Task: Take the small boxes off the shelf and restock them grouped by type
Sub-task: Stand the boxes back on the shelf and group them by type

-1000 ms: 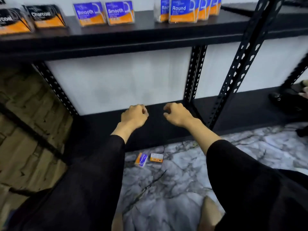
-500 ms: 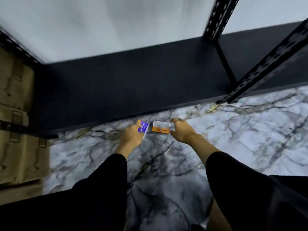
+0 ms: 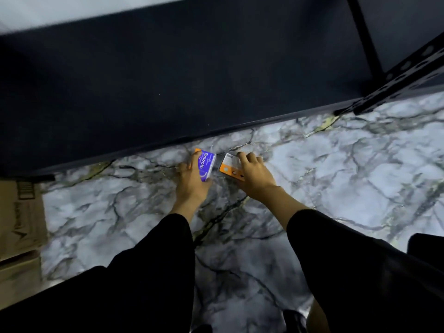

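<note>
Two small boxes are down on the marble floor (image 3: 336, 179) just in front of the bottom shelf. My left hand (image 3: 191, 181) is closed around the blue and orange "Smooth" box (image 3: 206, 165), which stands on edge with its label facing right. My right hand (image 3: 254, 175) lies over the orange and white box (image 3: 229, 165), fingers curled over its far edge. The two boxes nearly touch at their far corners.
The black bottom shelf board (image 3: 192, 80) runs across the upper half of the view. A perforated black upright (image 3: 398, 75) stands at the right. Brown cardboard boxes (image 3: 19, 224) sit at the left edge. My dark sleeves fill the foreground.
My head has tilted down from the upper shelf to the floor. Both hands have dropped from shelf height to the two boxes and closed on them.
</note>
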The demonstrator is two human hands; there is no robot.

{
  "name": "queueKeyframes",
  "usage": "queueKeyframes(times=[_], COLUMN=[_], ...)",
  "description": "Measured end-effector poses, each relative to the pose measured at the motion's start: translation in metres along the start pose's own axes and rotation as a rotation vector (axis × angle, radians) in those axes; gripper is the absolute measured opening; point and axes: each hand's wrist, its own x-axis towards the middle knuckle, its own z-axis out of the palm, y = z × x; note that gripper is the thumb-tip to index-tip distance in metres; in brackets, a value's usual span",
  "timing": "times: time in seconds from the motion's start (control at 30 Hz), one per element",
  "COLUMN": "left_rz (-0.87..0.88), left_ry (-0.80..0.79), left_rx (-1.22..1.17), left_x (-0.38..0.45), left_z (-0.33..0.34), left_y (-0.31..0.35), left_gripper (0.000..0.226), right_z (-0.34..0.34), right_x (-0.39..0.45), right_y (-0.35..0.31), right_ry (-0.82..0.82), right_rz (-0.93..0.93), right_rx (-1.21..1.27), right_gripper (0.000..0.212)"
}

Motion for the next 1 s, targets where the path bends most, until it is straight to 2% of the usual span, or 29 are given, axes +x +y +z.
queueKeyframes(times=[0.2, 0.4, 0.7, 1.0], left_rz=[0.057, 0.178, 0.512, 0.751], left_ry=[0.049, 0.144, 0.4, 0.68], left_rx=[-0.02, -0.068, -0.291, -0.323], left_x=[-0.023, -0.059, -0.159, -0.257], left_z=[-0.024, -0.079, -0.199, -0.322], left_y=[0.016, 0.046, 0.115, 0.18], left_gripper=[0.075, 0.063, 0.062, 0.063], right_z=[-0.033, -0.096, -0.223, -0.348], right_x=[-0.022, -0.06, -0.161, -0.261], right_y=[-0.01, -0.029, -0.087, -0.162], right_ry=[0.017, 0.166, 0.471, 0.755], right_rz=[0.047, 0.01, -0.203, -0.415], right_rx=[0.092, 0.174, 0.226, 0.252], right_gripper=[0.062, 0.058, 0.054, 0.051])
